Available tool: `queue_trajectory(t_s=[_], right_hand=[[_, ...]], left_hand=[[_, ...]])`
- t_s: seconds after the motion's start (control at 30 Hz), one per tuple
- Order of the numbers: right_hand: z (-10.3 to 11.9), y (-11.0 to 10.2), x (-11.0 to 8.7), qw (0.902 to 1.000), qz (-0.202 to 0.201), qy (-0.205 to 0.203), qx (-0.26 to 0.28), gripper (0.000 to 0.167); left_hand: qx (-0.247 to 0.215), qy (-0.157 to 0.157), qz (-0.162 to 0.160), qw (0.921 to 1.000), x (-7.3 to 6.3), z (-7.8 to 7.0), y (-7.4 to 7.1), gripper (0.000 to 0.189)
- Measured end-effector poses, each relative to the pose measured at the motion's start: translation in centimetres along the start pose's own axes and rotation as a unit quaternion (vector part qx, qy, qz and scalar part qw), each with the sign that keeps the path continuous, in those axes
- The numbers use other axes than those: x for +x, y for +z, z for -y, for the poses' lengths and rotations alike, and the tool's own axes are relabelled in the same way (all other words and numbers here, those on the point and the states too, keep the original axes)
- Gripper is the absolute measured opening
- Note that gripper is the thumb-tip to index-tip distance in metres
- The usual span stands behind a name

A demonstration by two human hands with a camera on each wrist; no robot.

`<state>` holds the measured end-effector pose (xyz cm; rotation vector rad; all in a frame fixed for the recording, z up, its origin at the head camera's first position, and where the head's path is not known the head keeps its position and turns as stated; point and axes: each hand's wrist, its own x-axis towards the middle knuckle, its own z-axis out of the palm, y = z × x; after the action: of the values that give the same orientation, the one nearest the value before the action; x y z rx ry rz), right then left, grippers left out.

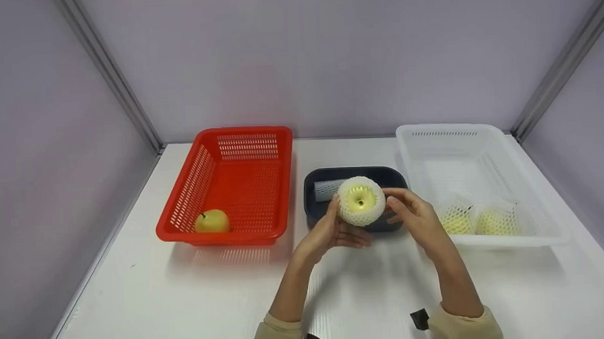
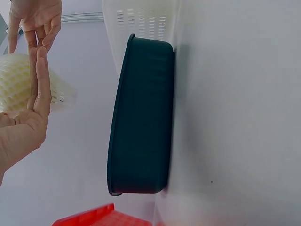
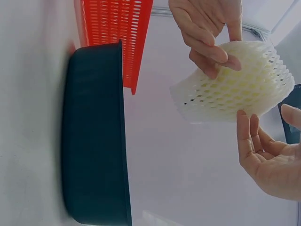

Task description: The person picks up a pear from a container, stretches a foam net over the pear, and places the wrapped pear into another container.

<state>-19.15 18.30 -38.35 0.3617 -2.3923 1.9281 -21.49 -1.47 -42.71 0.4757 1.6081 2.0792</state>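
We hold the pear (image 1: 360, 201) in its foam net (image 1: 357, 220) higher than the bin (image 2: 143, 115), our left hand's (image 1: 324, 232) thumb and fingers bent around it, our right hand's (image 1: 418, 213) fingers loosely parted, tips against the net. We judge it firm, weighty and easily bruised, the soft net liable to slip, so best cradled round its middle. The bin contains pale mesh (image 1: 327, 190); left of it, the red basket (image 1: 223, 236) has a bare pear (image 1: 212, 221); right, the white basket (image 1: 499, 241) has two netted pears (image 1: 497, 223).
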Motion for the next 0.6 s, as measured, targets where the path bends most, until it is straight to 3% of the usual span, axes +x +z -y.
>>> queue_trajectory(t_s=[0.6], right_hand=[[-0.03,-0.05,-0.03,0.9994,-0.017,0.0,0.031,0.023]], left_hand=[[0.011,0.0,0.005,0.9999,-0.04,0.06,0.19,0.076]])
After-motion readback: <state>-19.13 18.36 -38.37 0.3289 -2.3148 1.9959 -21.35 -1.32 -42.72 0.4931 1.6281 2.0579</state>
